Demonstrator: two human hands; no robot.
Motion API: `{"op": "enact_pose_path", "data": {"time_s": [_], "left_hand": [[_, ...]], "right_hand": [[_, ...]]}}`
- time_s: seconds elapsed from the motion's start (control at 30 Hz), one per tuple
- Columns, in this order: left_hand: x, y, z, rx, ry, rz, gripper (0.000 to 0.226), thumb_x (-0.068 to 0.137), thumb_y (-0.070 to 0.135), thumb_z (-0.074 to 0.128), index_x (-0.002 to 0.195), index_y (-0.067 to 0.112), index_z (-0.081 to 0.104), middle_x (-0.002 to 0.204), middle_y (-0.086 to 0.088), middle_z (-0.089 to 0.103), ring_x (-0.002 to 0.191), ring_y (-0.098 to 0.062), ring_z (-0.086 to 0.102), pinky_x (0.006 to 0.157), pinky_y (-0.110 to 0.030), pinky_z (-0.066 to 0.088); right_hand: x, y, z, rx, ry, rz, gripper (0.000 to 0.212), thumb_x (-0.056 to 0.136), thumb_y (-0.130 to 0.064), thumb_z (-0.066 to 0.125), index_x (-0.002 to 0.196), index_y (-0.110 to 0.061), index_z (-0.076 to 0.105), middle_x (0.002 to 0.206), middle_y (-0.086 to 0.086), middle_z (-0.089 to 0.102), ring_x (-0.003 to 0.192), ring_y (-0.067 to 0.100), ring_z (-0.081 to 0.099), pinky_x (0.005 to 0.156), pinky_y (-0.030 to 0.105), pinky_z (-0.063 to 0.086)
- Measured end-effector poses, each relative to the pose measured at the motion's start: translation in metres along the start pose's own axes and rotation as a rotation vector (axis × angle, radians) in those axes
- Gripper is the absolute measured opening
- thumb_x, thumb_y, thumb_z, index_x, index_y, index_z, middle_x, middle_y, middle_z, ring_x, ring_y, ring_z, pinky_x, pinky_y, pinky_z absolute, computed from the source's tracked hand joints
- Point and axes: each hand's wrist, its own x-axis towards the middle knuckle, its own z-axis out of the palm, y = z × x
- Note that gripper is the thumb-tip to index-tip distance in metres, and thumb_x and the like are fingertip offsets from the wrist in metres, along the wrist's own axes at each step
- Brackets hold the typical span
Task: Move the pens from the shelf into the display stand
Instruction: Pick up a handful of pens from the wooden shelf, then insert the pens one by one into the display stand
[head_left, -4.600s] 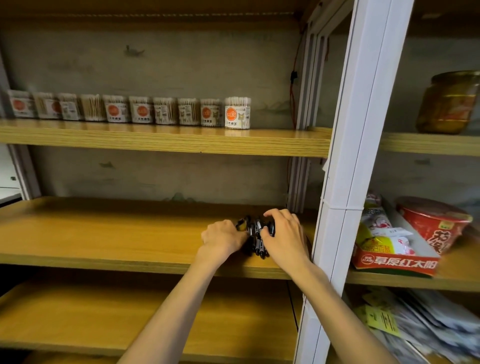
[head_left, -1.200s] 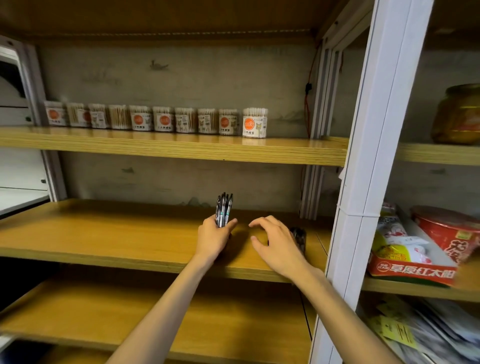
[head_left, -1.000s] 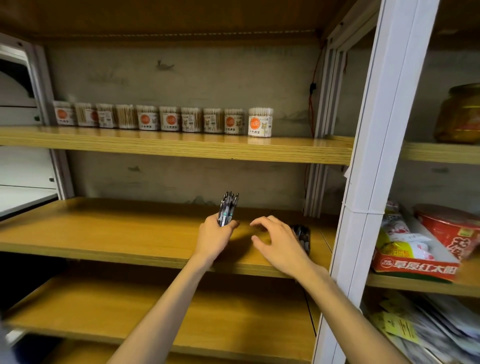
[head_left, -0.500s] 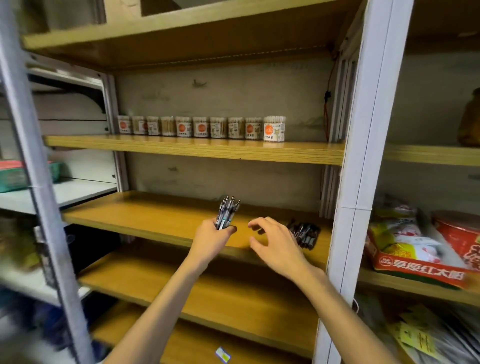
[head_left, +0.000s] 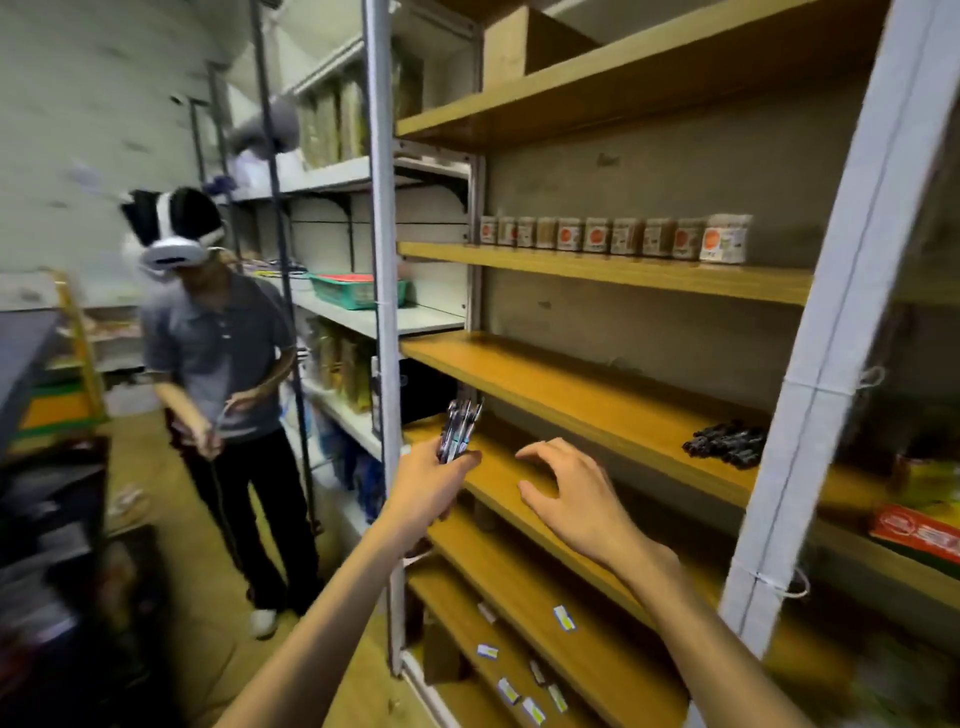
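dark pens (head_left: 459, 429) bunched upright in left hand (head_left: 427, 487); remaining pens (head_left: 726, 444) heaped on wooden shelf (head_left: 571, 395) at 3 o'clock.

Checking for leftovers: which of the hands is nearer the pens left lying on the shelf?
Right. The right hand hovers open, left of the pile of pens; the left hand is farther left, gripping a bundle of pens.

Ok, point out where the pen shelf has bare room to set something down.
The wooden shelf is bare from the white upright post across to the pile of pens. It is crowded only at the right end, where that pile lies beside the near white post.
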Motion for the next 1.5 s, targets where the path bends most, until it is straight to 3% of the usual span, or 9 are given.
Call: {"op": "enact_pose_path", "data": {"time_s": [0.3,0.47,0.57,0.7,0.8,1.0,1.2,1.4,1.5], "left_hand": [[-0.119,-0.012,-0.164,0.182,0.324,-0.036,0.033,0.086,0.022,0.071,0.056,0.03,0.059,0.042,0.014,0.049,0.036,0.001,0.041,0.038,-0.019,0.031],[-0.195,-0.012,-0.255,0.263,0.494,-0.06,0.027,0.086,0.026,0.073,0.07,0.01,0.057,0.055,0.009,0.051,0.049,-0.003,0.042,0.048,-0.022,0.031],[-0.247,-0.014,-0.306,0.257,0.559,-0.095,0.024,0.086,0.026,0.072,0.08,0.004,0.064,0.063,0.001,0.057,0.058,-0.011,0.048,0.056,-0.029,0.036],[-0.326,-0.018,-0.375,0.298,0.617,-0.121,0.031,0.087,0.024,0.07,0.061,0.019,0.053,0.048,0.016,0.051,0.046,0.0,0.044,0.045,-0.015,0.032],[-0.386,-0.023,-0.432,0.319,0.663,-0.141,0.038,0.087,0.026,0.069,0.059,0.022,0.043,0.046,0.014,0.041,0.044,-0.003,0.036,0.044,-0.02,0.027],[-0.479,-0.032,-0.544,0.369,0.792,-0.184,0.039,0.087,0.028,0.071,0.052,0.037,0.056,0.045,0.015,0.048,0.045,0.0,0.044,0.051,-0.027,0.032],[-0.532,-0.044,-0.619,0.368,0.826,-0.229,0.036,0.089,0.03,0.071,0.063,0.021,0.048,0.057,0.007,0.05,0.058,-0.013,0.047,0.058,-0.032,0.034],[-0.547,-0.054,-0.664,0.333,0.824,-0.201,0.029,0.089,0.036,0.07,0.074,0.013,0.062,0.062,-0.006,0.062,0.051,-0.016,0.059,0.045,-0.023,0.043],[-0.548,-0.061,-0.685,0.28,0.764,-0.187,0.029,0.091,0.043,0.069,0.07,0.025,0.062,0.05,0.008,0.058,0.04,-0.01,0.052,0.043,-0.024,0.039]], "right_hand": [[-0.019,-0.154,0.073,0.193,-0.118,-0.325,0.029,0.092,-0.025,0.067,0.121,-0.025,0.065,0.122,-0.007,0.062,0.116,0.013,0.056,0.099,0.027,0.043],[-0.042,-0.246,0.11,0.289,-0.182,-0.489,0.026,0.094,-0.027,0.067,0.119,-0.028,0.064,0.118,-0.012,0.06,0.112,0.007,0.057,0.092,0.02,0.041],[-0.064,-0.307,0.129,0.326,-0.206,-0.55,0.026,0.094,-0.029,0.067,0.12,-0.028,0.064,0.119,-0.011,0.06,0.111,0.009,0.058,0.095,0.028,0.045],[-0.104,-0.401,0.157,0.378,-0.215,-0.624,0.026,0.094,-0.03,0.066,0.12,-0.029,0.063,0.12,-0.012,0.06,0.113,0.009,0.058,0.098,0.031,0.047],[-0.14,-0.473,0.176,0.363,-0.208,-0.704,0.027,0.096,-0.032,0.064,0.123,-0.03,0.062,0.123,-0.013,0.059,0.121,0.009,0.053,0.104,0.034,0.044],[-0.193,-0.589,0.204,0.361,-0.184,-0.751,0.026,0.095,-0.032,0.064,0.121,-0.03,0.063,0.124,-0.012,0.061,0.123,0.012,0.051,0.104,0.034,0.042],[-0.231,-0.667,0.226,0.377,-0.195,-0.734,0.026,0.096,-0.033,0.064,0.122,-0.03,0.063,0.123,-0.011,0.062,0.121,0.01,0.053,0.104,0.035,0.045],[-0.238,-0.717,0.242,0.383,-0.218,-0.732,0.028,0.097,-0.033,0.063,0.124,-0.03,0.063,0.122,-0.013,0.063,0.118,0.007,0.054,0.104,0.032,0.046],[-0.235,-0.741,0.255,0.401,-0.219,-0.715,0.028,0.097,-0.032,0.064,0.124,-0.028,0.065,0.119,-0.011,0.067,0.112,0.008,0.059,0.098,0.03,0.05]]}}
